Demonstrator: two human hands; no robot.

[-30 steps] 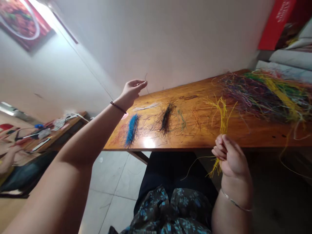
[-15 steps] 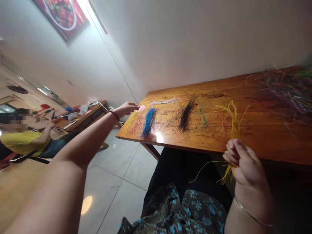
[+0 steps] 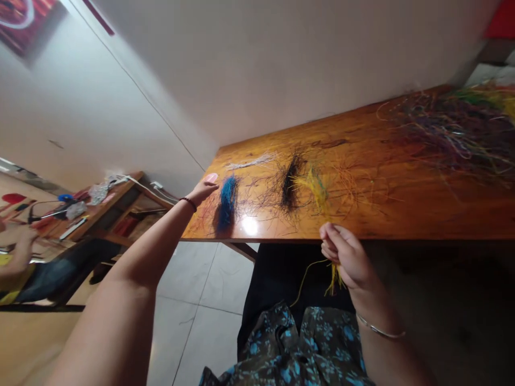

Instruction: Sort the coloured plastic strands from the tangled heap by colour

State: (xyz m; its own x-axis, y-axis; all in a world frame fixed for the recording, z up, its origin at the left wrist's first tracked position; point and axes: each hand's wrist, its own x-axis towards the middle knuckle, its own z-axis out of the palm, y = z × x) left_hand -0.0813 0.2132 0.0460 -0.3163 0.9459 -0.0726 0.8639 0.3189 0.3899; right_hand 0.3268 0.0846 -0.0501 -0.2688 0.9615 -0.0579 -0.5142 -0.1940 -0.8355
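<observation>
My left hand (image 3: 203, 189) reaches out to the left end of the wooden table (image 3: 402, 214), fingers stretched flat beside a blue bundle of threads (image 3: 227, 194). My right hand (image 3: 345, 256) is closed on a bunch of yellow threads (image 3: 335, 274) at the table's near edge; their ends hang below my fist over my lap. More yellow strands (image 3: 315, 185) lie on the table next to a black bundle (image 3: 288, 181). A thin white bundle (image 3: 251, 161) lies farther back.
A big tangle of mixed coloured threads (image 3: 454, 131) covers the table's right end. A white wall runs behind the table. At the left, another person (image 3: 16, 268) sits at a second cluttered table (image 3: 94, 206). Grey floor tiles show below.
My left hand came down from the air to the table's left end by the blue bundle. My right hand moved left with the yellow threads. The view swung about.
</observation>
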